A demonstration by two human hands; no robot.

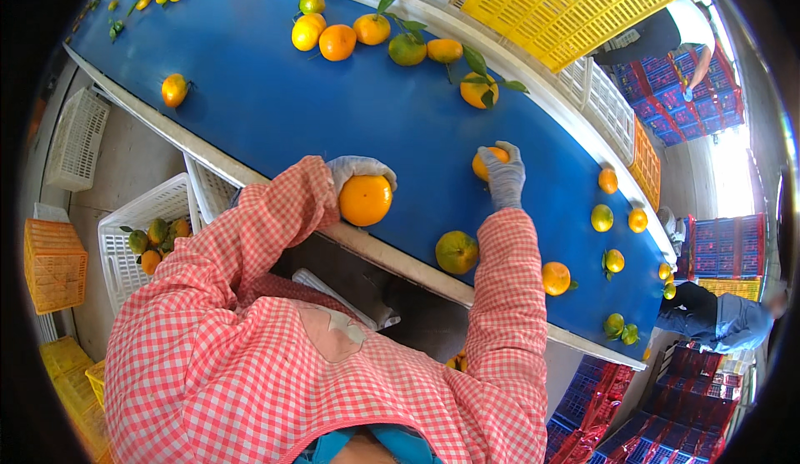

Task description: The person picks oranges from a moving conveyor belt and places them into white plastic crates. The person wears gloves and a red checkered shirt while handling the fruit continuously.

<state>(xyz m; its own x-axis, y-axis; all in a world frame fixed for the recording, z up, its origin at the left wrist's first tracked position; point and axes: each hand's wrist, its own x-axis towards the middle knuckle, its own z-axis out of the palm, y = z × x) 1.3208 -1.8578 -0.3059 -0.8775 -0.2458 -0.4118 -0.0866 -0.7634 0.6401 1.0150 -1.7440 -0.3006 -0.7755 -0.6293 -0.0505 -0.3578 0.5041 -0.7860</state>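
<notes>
My left hand [359, 169], in a pale glove, is closed around a large orange mandarin [366, 201] at the near edge of a blue conveyor belt [375, 111]. Farther right, over the belt, my right hand [505, 176] in a grey glove grips a smaller orange mandarin [489, 163]; the fingers cover part of it. A greenish mandarin [457, 252] rests between the two forearms, close to the near edge. Just right of my right sleeve lies another orange mandarin [555, 278]. Several fruits, including a leafy mandarin [479, 90], form a row along the belt's far side.
A yellow crate [569, 11] and an orange crate [644, 164] stand beyond the far rail. At lower left, a white crate [119, 258] holds several fruits. One person [681, 33] is at upper right, another person [719, 317] at the right. Wrapped blue crates [728, 248] are stacked there.
</notes>
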